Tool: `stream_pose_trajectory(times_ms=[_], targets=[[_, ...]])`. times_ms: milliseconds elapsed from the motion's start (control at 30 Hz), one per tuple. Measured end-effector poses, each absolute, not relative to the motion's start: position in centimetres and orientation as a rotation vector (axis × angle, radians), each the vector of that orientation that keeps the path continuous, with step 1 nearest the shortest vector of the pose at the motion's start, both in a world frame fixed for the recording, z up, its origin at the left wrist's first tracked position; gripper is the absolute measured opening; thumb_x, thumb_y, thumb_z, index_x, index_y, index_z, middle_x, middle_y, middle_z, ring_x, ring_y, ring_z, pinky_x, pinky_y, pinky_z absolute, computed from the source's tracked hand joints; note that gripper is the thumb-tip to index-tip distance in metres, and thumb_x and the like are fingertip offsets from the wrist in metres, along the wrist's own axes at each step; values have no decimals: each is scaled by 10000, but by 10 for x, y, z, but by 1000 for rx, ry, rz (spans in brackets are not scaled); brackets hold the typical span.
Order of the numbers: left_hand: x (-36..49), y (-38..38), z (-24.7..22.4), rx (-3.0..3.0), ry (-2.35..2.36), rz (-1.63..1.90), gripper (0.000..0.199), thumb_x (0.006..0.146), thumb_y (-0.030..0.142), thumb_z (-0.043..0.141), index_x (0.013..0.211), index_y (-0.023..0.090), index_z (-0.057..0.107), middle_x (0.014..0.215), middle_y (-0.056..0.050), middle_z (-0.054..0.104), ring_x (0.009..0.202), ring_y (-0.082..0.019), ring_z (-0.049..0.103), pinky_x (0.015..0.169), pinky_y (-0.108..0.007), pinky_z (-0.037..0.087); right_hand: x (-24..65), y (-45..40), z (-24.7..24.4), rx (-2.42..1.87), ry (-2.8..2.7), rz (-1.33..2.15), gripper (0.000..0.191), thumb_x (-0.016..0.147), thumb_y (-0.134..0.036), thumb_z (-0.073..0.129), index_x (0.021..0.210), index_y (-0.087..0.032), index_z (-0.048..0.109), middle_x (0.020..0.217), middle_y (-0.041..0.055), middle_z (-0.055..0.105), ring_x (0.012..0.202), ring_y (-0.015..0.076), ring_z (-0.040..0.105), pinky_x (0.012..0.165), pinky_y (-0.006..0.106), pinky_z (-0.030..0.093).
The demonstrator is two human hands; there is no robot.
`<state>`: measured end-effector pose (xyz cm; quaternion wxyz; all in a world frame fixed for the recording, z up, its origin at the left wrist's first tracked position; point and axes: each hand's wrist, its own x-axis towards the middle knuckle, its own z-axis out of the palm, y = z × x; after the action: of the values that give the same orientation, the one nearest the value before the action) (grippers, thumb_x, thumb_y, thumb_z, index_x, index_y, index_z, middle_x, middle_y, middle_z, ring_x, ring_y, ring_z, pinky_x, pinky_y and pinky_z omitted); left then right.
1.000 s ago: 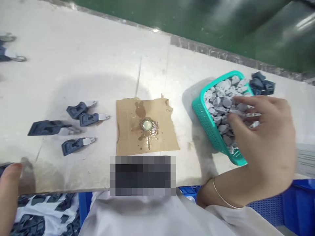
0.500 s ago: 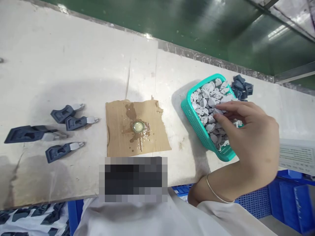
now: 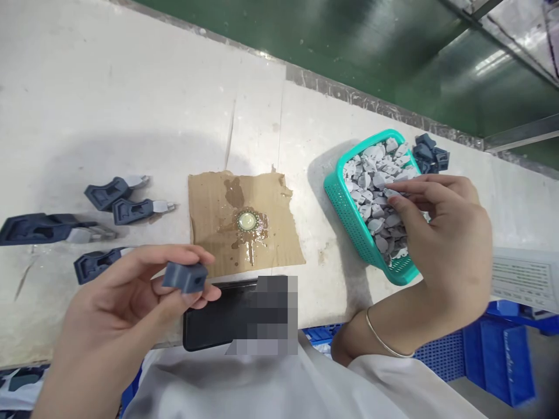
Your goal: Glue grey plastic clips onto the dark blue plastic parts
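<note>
A dark blue-grey plastic part with a small hole in its end is held in my left hand, above the table's near edge. Over the teal basket, my right hand pinches one of the small light grey plastic pieces that fill it. Left of the middle lie several dark parts with grey tips; my left hand partly hides one. Between the hands, a wet piece of cardboard carries a small round dish of pale liquid.
A black phone, partly blurred out, lies at the table's near edge. Behind the basket sits a cluster of dark parts. Blue bins stand below at right, beneath a printed sheet. A green panel runs along the back.
My left hand has come into view from the lower left, holding the dark plastic part. My right hand stays over the basket, its fingers now pinched on a grey piece.
</note>
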<state>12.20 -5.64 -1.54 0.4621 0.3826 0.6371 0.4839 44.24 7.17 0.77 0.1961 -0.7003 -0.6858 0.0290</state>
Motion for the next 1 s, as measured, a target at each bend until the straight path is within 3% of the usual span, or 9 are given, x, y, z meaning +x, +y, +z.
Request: stream_pose_trajectory(times_ms=[133,233,367,500,600,800,867,1000], targets=[[135,-47,-8,745,1479,1138,58,892,198,816,890,240,775,848,7,830,566,-113,744,519,-123,627,440,73,4,-1891,-1887,-28,257,916,-299,592,944,-210,832,1086,150,757,1071,296,734,872,442,575],[135,-43,-11,730,1440,1099,64,943,194,758,943,251,727,908,-18,847,639,-122,762,551,-148,640,425,71,3,-1737,-1738,16,226,949,-253,608,969,-211,828,932,100,788,909,262,752,787,419,551],[133,-41,-20,900,1339,1133,130,984,141,677,1027,262,698,960,-21,848,789,-143,808,653,-166,676,386,62,5,-1407,-1501,438,155,931,-211,690,926,-250,840,743,16,701,648,174,636,623,353,498],[130,-42,-31,1029,1298,1157,196,1003,143,648,1134,261,736,979,-30,827,825,-148,806,693,-168,684,355,50,3,-1288,-1480,809,149,949,-232,710,947,-298,844,783,3,708,602,154,602,530,313,486],[129,-42,-34,1053,1299,1138,199,1004,161,652,1128,280,752,986,-32,817,841,-163,804,719,-192,690,349,43,-3,-1289,-1518,1081,156,1015,-288,671,1000,-325,821,823,-9,734,621,142,632,551,282,530],[128,-39,-37,1126,1273,1099,211,1009,142,634,1135,280,733,990,-25,801,845,-142,795,771,-184,678,352,45,-15,-1178,-1500,1584,266,1052,-290,638,1268,-313,791,913,4,780,842,145,748,766,273,628],[127,-39,-39,1138,1260,1103,223,1007,133,631,1145,281,724,993,-21,801,871,-144,797,787,-183,678,351,48,-17,-1109,-1423,1742,247,1058,-283,627,1231,-271,803,893,12,789,852,141,763,757,257,636],[131,-40,-36,1106,1268,1104,218,1007,132,627,1125,289,721,963,-7,793,844,-142,781,781,-195,679,345,54,-16,-1071,-1113,2061,183,1050,-314,653,1056,-203,798,786,-5,780,692,111,740,650,207,633]])
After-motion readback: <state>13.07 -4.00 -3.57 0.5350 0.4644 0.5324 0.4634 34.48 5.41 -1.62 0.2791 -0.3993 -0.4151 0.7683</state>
